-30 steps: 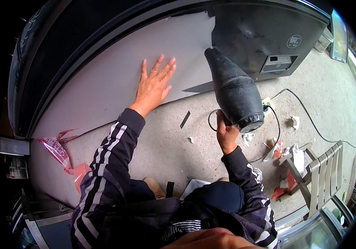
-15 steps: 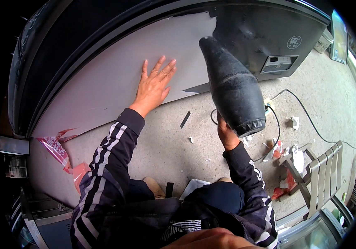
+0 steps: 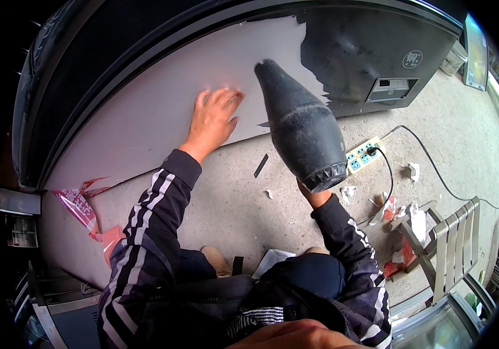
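A black hair dryer (image 3: 306, 125), scuffed and dusty, is gripped by my right hand (image 3: 316, 196). Its body hides most of my fingers; the nozzle points up and left toward the long cabinet's side. That side has a pale grey area (image 3: 150, 110) with a ragged right edge, beyond which a black surface (image 3: 351, 64) begins. Against the grey area, my left hand (image 3: 210, 119) is open, fingers bent and spread, fingertips at the panel and holding nothing. A torn strip of red printed film (image 3: 77, 209) hangs at the panel's lower left end.
A power strip (image 3: 363, 156) with a black plug and cord lies on the concrete floor right of the dryer. A slatted chair (image 3: 453, 250) stands at right, with torn red and white scraps (image 3: 403, 256) around it. A dark strip (image 3: 261, 166) lies near the panel.
The hair dryer has swung left and slightly down, uncovering the power strip and more of the ragged edge. My left hand has drawn down a little, its fingers more bent.
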{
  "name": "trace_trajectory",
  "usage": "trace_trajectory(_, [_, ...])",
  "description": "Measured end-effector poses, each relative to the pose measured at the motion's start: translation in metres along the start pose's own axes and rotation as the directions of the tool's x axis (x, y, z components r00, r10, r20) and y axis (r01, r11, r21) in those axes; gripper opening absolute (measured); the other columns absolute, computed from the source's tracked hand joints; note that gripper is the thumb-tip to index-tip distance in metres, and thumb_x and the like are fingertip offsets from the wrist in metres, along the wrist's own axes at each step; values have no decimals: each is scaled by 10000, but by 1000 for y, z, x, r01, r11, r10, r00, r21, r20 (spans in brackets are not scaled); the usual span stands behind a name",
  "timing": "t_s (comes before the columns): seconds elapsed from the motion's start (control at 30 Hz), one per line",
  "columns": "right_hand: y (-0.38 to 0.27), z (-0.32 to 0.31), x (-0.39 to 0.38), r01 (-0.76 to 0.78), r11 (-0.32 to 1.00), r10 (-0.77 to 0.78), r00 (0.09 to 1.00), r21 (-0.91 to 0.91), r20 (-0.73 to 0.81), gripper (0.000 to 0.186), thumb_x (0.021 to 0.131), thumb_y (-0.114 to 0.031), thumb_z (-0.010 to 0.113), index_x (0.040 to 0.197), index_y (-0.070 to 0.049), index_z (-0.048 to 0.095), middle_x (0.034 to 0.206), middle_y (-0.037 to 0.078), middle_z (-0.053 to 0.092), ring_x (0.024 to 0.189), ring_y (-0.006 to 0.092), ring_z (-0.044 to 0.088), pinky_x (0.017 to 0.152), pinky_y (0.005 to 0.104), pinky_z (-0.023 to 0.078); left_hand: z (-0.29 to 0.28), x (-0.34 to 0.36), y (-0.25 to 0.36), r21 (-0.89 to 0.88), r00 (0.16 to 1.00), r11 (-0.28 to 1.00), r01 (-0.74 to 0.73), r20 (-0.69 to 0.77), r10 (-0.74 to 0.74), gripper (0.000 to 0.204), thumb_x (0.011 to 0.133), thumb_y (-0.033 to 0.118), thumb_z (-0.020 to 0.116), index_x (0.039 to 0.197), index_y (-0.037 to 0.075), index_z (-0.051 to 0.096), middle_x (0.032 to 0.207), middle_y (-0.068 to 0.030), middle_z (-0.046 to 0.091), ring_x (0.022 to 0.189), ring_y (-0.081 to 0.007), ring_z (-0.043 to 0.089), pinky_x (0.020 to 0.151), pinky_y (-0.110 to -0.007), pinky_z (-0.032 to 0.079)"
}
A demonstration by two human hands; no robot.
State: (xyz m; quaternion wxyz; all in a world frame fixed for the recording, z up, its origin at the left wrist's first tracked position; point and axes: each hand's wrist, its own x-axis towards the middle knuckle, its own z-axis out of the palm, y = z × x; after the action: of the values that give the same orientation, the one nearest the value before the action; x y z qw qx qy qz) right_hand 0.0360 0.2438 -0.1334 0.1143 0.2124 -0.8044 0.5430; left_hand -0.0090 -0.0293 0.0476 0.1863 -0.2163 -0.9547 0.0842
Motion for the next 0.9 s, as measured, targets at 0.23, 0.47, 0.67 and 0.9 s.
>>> trace_trajectory(0.23, [-44,-3,46,355,931,-363,877,-86,-314,293,758,-116,754,1017,-16,657,858,136,684,710,313,685,636,372,514,-3,-7,-7,-57,996,998,29,-78,-34,630,841,181,740,1429,166,516,1267,-20,587,1209,-217,520,1079,-487,349])
trace_trajectory(0.47, [-22,11,8,230,971,-237,938,-57,-252,400,733,-119,754,1091,-6,614,843,149,645,716,357,656,614,415,494,1,-8,-5,-45,999,998,33,-20,-34,616,830,197,741,1407,126,537,1342,-53,567,1285,-242,488,1136,-482,315])
trace_trajectory(0.67, [-49,5,62,467,884,-455,851,-20,-261,437,732,-117,753,1120,19,604,839,163,651,711,356,661,627,398,508,-1,-19,-5,26,996,1000,-17,-83,19,528,826,196,760,1311,118,568,1339,-18,531,1323,-205,451,1145,-512,306])
trace_trajectory(0.9, [-67,6,34,289,957,-285,949,13,-138,470,718,-116,777,1142,-6,607,912,174,674,791,363,682,664,400,526,1,-24,-13,-53,995,998,43,91,-38,586,888,298,696,1430,161,520,1471,-13,471,1423,-194,360,1225,-530,172])
